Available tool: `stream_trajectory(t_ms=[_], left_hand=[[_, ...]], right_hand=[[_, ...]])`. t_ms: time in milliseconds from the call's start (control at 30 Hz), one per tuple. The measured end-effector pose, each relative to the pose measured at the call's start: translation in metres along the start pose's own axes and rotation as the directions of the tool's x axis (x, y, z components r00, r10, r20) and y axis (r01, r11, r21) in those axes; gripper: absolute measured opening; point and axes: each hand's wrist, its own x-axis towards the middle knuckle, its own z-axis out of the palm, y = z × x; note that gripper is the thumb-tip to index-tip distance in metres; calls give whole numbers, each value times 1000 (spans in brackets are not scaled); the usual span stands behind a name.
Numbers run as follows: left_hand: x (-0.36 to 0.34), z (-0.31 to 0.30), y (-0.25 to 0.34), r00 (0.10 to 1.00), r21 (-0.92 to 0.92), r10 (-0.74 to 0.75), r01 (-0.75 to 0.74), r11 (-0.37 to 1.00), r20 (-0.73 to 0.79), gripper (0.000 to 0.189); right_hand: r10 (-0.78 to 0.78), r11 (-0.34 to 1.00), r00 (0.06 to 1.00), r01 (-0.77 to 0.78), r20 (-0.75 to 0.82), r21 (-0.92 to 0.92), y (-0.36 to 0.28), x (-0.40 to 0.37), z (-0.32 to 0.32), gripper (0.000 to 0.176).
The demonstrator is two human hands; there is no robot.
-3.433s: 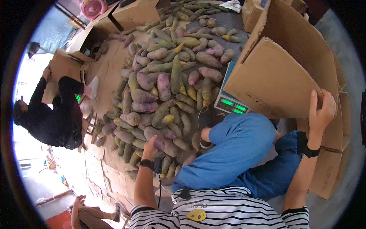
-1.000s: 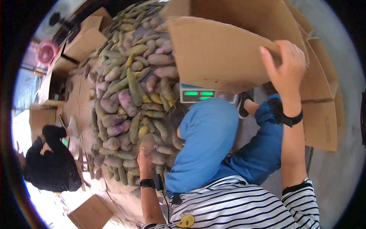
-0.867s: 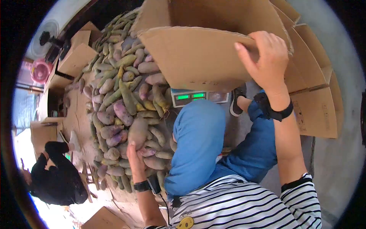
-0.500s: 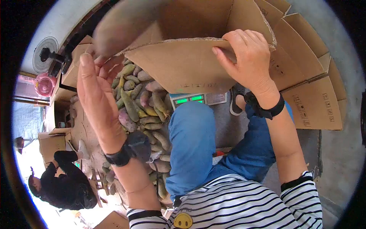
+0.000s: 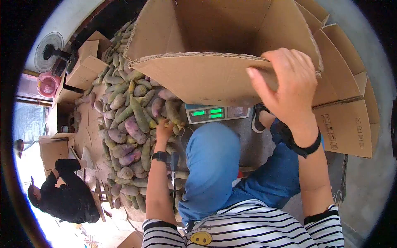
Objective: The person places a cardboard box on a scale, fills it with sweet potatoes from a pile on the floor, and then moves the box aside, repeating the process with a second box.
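My right hand (image 5: 291,84) is closed over the near rim of a deep, open cardboard box (image 5: 198,76), thumb outside and fingers over the edge. The box stands tilted on or above a digital scale (image 5: 217,113) with lit green displays; their contact is hidden. My left hand (image 5: 164,130) is down in a heap of long green and purple root vegetables (image 5: 134,130), possibly radishes. Its fingers are bent in among them beside a thick green one (image 5: 173,113); what they hold is too small to make out. The bottom of the box is out of sight.
Flattened or folded cartons (image 5: 343,128) stand at the right. On the left, a person in dark clothes (image 5: 68,196) sits low near the heap. A fan (image 5: 49,51), a pink object (image 5: 48,84) and more boxes (image 5: 87,60) line the far left. My knee (image 5: 213,144) is beside the scale.
My left hand has gone from open beside the box down into the heap. A blurred object above the box's left edge is gone from view. My right hand still grips the rim.
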Motion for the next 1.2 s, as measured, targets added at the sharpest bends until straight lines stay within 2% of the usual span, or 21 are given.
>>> stream_trajectory(t_ms=[67,100,200,300,333,433,500,533,600,633,700,767,867,900,933,967,1000,1067,1100,1167,1200], left_hand=[[12,23,-6,993,89,67,-75,993,92,55],[28,44,-32,986,-35,-63,69,997,154,60],[41,71,-36,993,-31,-21,24,999,121,63],[52,83,-29,977,-14,-121,125,992,174,64],[52,84,-26,976,-19,-129,134,991,173,64],[48,81,-23,994,64,-104,102,993,33,59],[40,81,-24,995,-142,-79,70,987,-57,47],[37,80,-27,995,-142,-77,68,987,-57,47],[27,71,-36,996,-506,-83,69,860,-7,48],[15,57,-25,997,-501,-77,61,864,-11,48],[-19,20,-1,931,-723,-260,362,588,255,46],[-52,-4,11,896,-741,-318,437,510,309,44],[-97,-40,53,915,-764,-369,353,540,162,43],[-108,-55,58,950,-768,-287,276,578,125,43],[-123,-71,91,951,-740,-309,226,633,25,43],[-130,-89,102,978,-606,-197,118,787,-65,43],[-140,-104,127,977,-570,-98,-29,821,-190,42],[-149,-145,161,965,-470,-15,-115,875,-263,43],[-150,-157,189,903,-395,175,-337,854,-392,44],[-149,-174,252,782,-301,262,-492,817,-566,43],[-147,-178,282,684,-110,411,-581,806,-603,42]], right_hand=[[-3,1000,1000,3,20,-13,-1,0,-1,24],[6,1000,999,-6,34,-19,-2,1,-1,23],[5,1000,998,-3,55,-23,-3,2,0,23],[35,999,996,-32,77,-42,-4,4,0,22],[29,999,996,-26,82,-35,-4,4,1,22],[17,998,999,-14,43,-61,-5,4,3,22],[11,998,999,-9,36,-57,-6,5,4,21],[13,999,999,-11,30,-52,-6,5,4,21],[33,998,999,-31,43,-49,-7,4,3,20],[51,998,997,-49,58,-48,-7,5,2,20],[48,998,998,-46,45,-51,-7,5,1,20],[36,997,998,-34,41,-63,-6,4,1,21],[6,998,999,-8,-36,-60,-1,0,8,22],[5,999,998,-8,-64,-53,1,-1,10,22],[22,997,998,-27,-61,-77,1,-1,11,22],[28,998,996,-32,-81,-49,1,-1,12,22],[32,999,994,-34,-104,-17,0,-2,12,23],[44,999,993,-46,-112,-9,0,-2,11,22],[45,999,992,-44,-121,14,0,-2,12,22],[50,999,990,-48,-134,18,0,-3,13,22],[47,999,988,-43,-144,30,1,-3,13,22]])
